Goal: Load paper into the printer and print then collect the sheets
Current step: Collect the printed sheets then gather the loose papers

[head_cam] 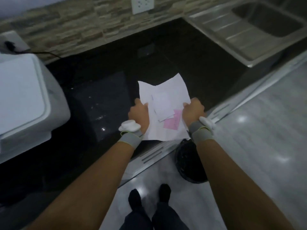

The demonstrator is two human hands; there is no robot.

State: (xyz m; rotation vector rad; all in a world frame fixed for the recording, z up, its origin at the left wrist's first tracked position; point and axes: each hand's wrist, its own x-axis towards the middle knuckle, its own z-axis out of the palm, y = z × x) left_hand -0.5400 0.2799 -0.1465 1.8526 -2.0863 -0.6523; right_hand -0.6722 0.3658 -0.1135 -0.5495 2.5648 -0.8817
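1. Left hand [138,113] and right hand [192,110] each have a closed grip on opposite side edges of the sheets [164,97].
2. The sheets hang over the worktop [116,67] front edge.
3. The printer [25,100] sits at the worktop's left end.

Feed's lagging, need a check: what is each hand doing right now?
Left hand: closed on the left edge of the papers.
Right hand: closed on their right edge.

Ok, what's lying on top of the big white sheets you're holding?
On the white sheets, held by the left hand and right hand, lie smaller white slips overlapping a pink slip. Its covered upper corner can't be seen.
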